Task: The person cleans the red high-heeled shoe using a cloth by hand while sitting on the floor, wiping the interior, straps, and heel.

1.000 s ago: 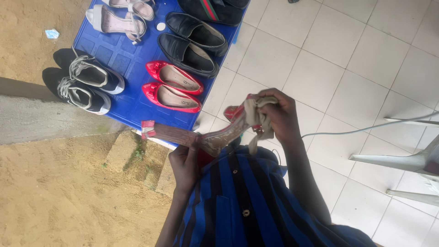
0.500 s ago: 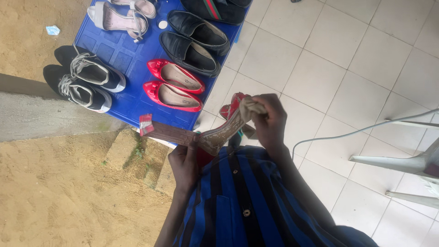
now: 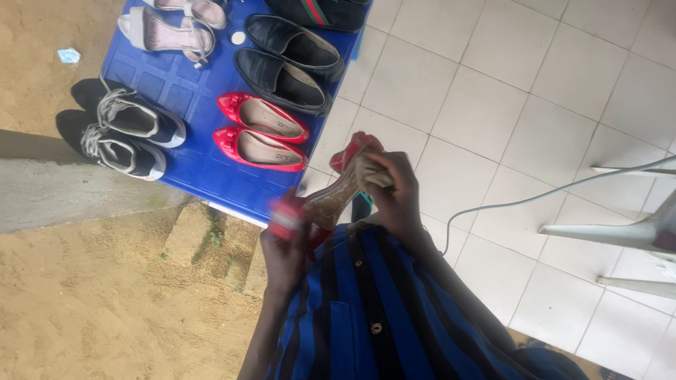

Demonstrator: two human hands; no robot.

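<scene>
While the left hand (image 3: 284, 255) is gripping the heel end of a red high-heeled shoe (image 3: 331, 199), the right hand (image 3: 394, 197) is closing around a beige cloth (image 3: 371, 172) and pressing it against the shoe's toe end. Held sole-up just in front of the striped shirt (image 3: 380, 302), the shoe is showing a worn brown sole with glossy red edges. It is hanging above the tiled floor (image 3: 493, 105), beside the blue table (image 3: 190, 77) carrying red flats (image 3: 260, 134).

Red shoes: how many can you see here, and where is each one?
3. Two red flats lie side by side on the blue table. A third, a red high heel, is gripped by the left hand and right hand. Its partner isn't visible.
</scene>
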